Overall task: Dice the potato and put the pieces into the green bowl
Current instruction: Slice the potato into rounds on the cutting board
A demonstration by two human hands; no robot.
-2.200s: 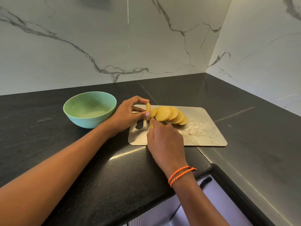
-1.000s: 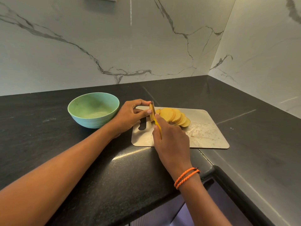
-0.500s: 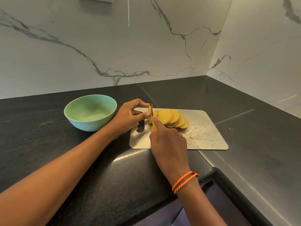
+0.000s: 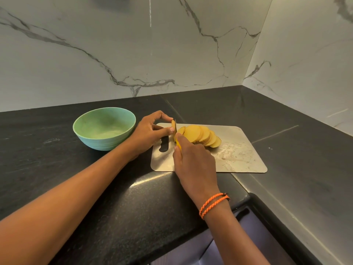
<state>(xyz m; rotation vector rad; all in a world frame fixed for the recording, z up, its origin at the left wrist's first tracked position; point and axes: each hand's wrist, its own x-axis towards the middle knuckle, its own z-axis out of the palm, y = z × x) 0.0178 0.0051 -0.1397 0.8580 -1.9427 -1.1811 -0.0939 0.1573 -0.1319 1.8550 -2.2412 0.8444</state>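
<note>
A row of round yellow potato slices (image 4: 200,135) leans across the metal cutting board (image 4: 246,159). My left hand (image 4: 149,133) pinches the last thin end piece of potato (image 4: 173,125) upright between thumb and fingers at the board's left end. My right hand (image 4: 193,161) grips a yellow-handled knife (image 4: 177,142); its blade stands edge-on just right of the end piece, and my hand hides most of the handle. The green bowl (image 4: 104,128) sits left of the board, with nothing visible inside it.
The black stone counter (image 4: 76,180) runs into a corner with marble walls behind and to the right. Its front edge steps back under my right wrist. Wet scraps mark the board's right half (image 4: 232,150). A handle slot (image 4: 163,144) is cut in the board's left end.
The knife blade has stayed at the end piece, working down through it. Both hands have kept their places; the view has shifted slightly.
</note>
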